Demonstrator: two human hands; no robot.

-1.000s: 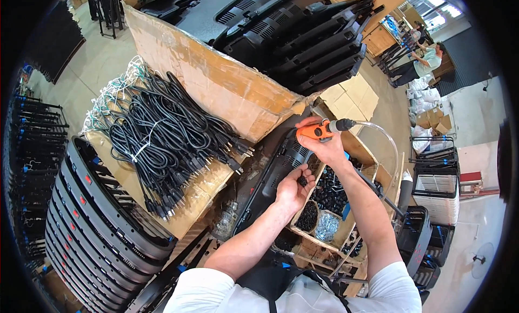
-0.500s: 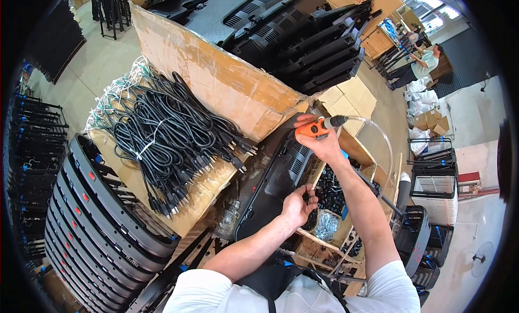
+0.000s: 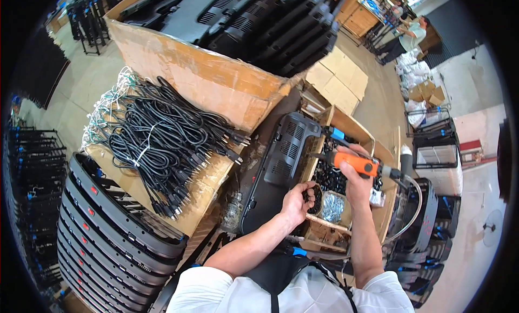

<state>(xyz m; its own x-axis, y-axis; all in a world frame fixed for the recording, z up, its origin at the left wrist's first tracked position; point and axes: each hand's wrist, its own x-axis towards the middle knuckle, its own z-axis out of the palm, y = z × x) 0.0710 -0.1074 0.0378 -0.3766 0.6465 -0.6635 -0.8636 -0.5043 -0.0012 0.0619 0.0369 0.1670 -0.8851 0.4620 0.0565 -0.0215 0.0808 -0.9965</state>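
Observation:
My right hand (image 3: 358, 184) is wrapped round an orange powered screwdriver (image 3: 370, 167), its dark tip pointing left over the wooden parts box (image 3: 383, 136). A clear hose (image 3: 418, 197) curves down from its rear end. My left hand (image 3: 295, 204) is at the box's left edge, fingers curled together beside a compartment of small dark screws (image 3: 318, 198); what they hold, if anything, is hidden. Next to that lie silver screws (image 3: 332, 208), and beyond them small black plastic parts (image 3: 327, 177). Left of the box lies a long black vented panel (image 3: 265, 180), touched by neither hand.
Bundled black power cords (image 3: 162, 135) lie on cardboard at the left. Behind stands a big carton (image 3: 184, 70) of black plastic covers (image 3: 243, 21). Curved dark frames (image 3: 108, 232) are stacked at lower left. A co-worker (image 3: 411, 37) stands far off at the right.
My right hand has drawn the screwdriver back from above the panel, rightward and nearer, over the parts box, and turned it to point left. My left hand stays by the screws. The view has shifted slightly.

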